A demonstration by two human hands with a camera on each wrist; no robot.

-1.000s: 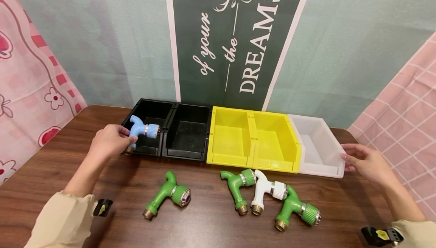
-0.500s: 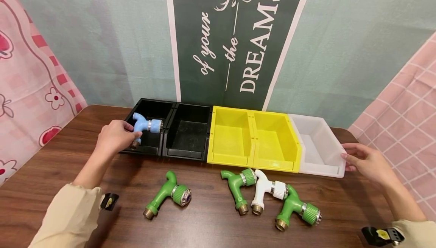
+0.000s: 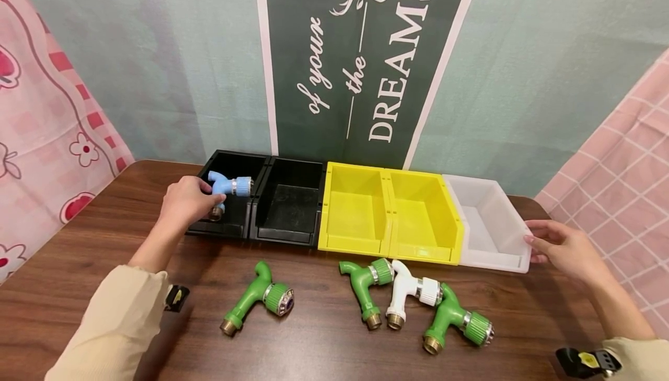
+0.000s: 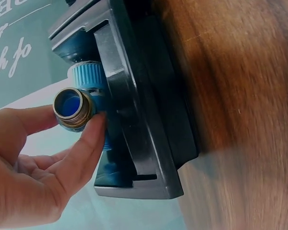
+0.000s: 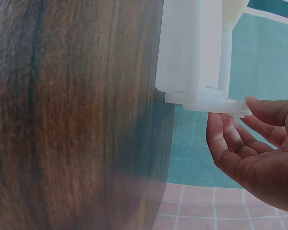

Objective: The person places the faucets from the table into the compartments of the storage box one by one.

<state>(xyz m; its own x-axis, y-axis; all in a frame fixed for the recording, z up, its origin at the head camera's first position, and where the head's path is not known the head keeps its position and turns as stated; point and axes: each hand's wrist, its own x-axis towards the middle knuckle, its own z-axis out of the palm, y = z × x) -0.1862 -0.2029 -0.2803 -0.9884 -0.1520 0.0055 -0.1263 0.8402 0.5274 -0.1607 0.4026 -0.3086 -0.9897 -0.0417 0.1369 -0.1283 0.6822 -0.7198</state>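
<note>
Left hand (image 3: 187, 200): thumb and fingers pinched round one curved blue tap (image 3: 222, 186), ribbed knob (image 3: 243, 186), threaded brass end (image 4: 85, 111), held over the leftmost black bin (image 3: 237, 212); right hand (image 3: 567, 250): thumb and curled fingers gripping the rim of a milky plastic bin (image 3: 508, 227); three green taps (image 3: 362, 289), one white tap (image 3: 400, 294), lying on a wood-grained table (image 3: 319, 343).

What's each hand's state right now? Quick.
Left hand: closed, holding the blue tap.
Right hand: closed, thumb and fingers holding the white bin by its side edge.
</note>
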